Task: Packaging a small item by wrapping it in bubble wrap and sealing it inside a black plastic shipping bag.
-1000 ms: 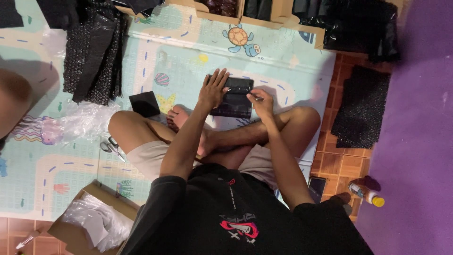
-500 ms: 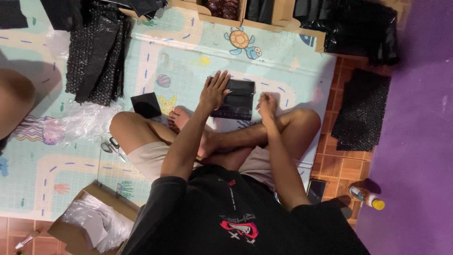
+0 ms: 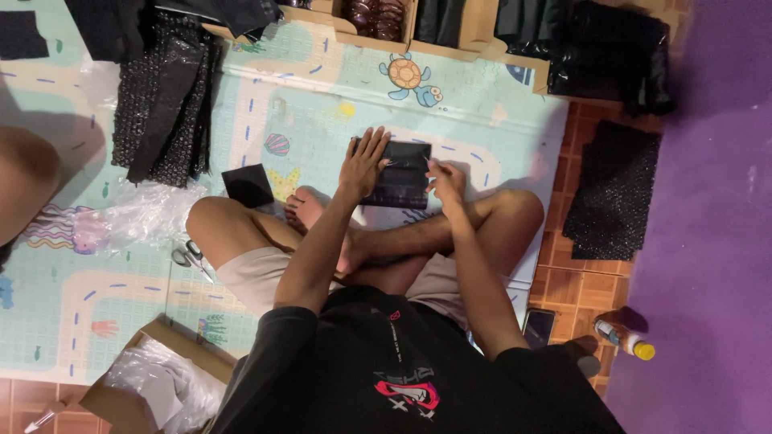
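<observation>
I sit cross-legged on a patterned play mat [image 3: 305, 96]. A flat black packet [image 3: 402, 178] lies on the mat just past my feet. My left hand [image 3: 362, 165] rests flat on the packet's left part with the fingers spread. My right hand [image 3: 445, 181] is at the packet's right edge, fingers curled and pinching it. The hands hide part of the packet.
Beside my left knee lie a small black square [image 3: 248, 185], scissors [image 3: 191, 257] and crumpled clear plastic [image 3: 137, 217]. Black bubble-wrap stacks lie far left [image 3: 165, 104] and right [image 3: 615, 189]. Cardboard boxes [image 3: 474, 32] line the far edge. An open box [image 3: 153, 386], phone [image 3: 537, 325], bottle [image 3: 626, 339]; another person's knee [image 3: 24, 185].
My right hand has shifted a little along the packet's right side and closed on its edge. My left hand stays spread on the packet.
</observation>
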